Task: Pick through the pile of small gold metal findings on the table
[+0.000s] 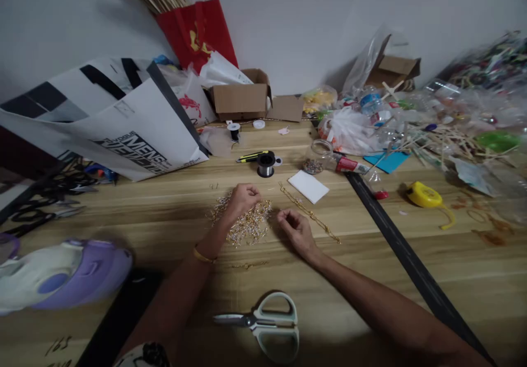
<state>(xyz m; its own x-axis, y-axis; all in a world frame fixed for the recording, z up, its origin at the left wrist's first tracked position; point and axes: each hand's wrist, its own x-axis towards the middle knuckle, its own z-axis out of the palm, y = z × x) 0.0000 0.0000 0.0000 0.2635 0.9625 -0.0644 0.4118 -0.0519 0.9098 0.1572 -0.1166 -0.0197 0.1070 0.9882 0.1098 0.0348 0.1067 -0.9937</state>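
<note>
My left hand [244,199] is closed with fingertips together over a pile of small gold and clear beads [247,227]. Anything pinched in it is too small to make out. To the right of the pile, my right hand [297,232] has its thumb and forefinger pressed together; what they hold, if anything, cannot be seen. A gold chain [307,210] lies just beyond my right hand. Nearer to me is a short gold chain [250,265]. Scissors with pale handles [263,320] rest at the front, blades pointing left.
Beyond my hands are a wire spool [266,163], a yellow utility knife [252,157], a white pad [308,186] and a jar [320,155]. A yellow tape measure [424,195] sits to the right, before a heap of plastic bottles. At left are a purple-and-white device [82,273] and a large paper bag [144,131].
</note>
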